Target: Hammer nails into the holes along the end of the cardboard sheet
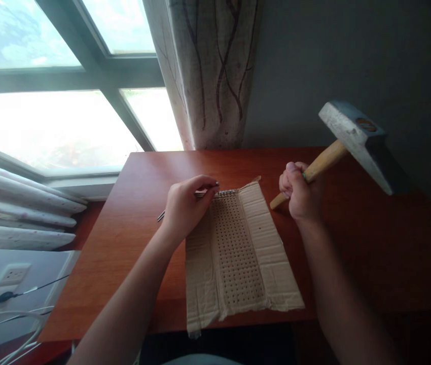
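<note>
My right hand point(301, 193) is closed round the wooden handle of a hammer point(356, 142), whose grey metal head is raised above the table at the right. My left hand point(187, 205) pinches thin metal nails point(210, 190) at the far edge of a piece of cardboard point(238, 253). One nail end sticks out behind the hand toward the left. The cardboard lies flat on the red-brown wooden table point(132, 238), and its middle strip is covered with rows of small holes. A row of nail heads shows along its far edge.
A window point(56, 91) fills the upper left, with a patterned curtain point(215, 76) hanging at the middle back and a grey wall at the right. Left of the table are folded fabric point(18, 213), a wall socket point(6, 284) and white cables point(18, 329).
</note>
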`<state>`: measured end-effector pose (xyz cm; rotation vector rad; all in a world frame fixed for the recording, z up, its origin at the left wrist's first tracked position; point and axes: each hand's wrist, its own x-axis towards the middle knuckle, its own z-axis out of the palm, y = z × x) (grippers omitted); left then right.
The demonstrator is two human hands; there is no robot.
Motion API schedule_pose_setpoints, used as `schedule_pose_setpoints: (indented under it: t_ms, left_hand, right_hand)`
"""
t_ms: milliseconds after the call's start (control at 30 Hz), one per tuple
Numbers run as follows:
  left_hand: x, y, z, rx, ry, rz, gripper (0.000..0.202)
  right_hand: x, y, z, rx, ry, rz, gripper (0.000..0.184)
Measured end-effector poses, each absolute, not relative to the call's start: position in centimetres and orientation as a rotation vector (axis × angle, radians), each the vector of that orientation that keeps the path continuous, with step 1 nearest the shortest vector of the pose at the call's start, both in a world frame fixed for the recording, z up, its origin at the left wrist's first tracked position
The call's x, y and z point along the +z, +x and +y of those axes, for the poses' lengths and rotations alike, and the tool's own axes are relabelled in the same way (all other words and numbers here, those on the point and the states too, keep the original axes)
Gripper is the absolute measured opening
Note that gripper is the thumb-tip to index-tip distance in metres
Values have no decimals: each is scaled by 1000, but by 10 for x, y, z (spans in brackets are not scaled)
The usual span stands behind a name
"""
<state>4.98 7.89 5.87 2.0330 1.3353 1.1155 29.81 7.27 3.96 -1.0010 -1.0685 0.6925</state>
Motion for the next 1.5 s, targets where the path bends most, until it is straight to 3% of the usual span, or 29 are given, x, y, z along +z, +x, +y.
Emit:
schedule_pose_setpoints:
  t_ms: [1500]
  left_hand:
    - [51, 48, 77, 1076, 2084, 1347, 13]
  right_hand:
    - [41, 296, 69, 684, -1026, -1097, 53]
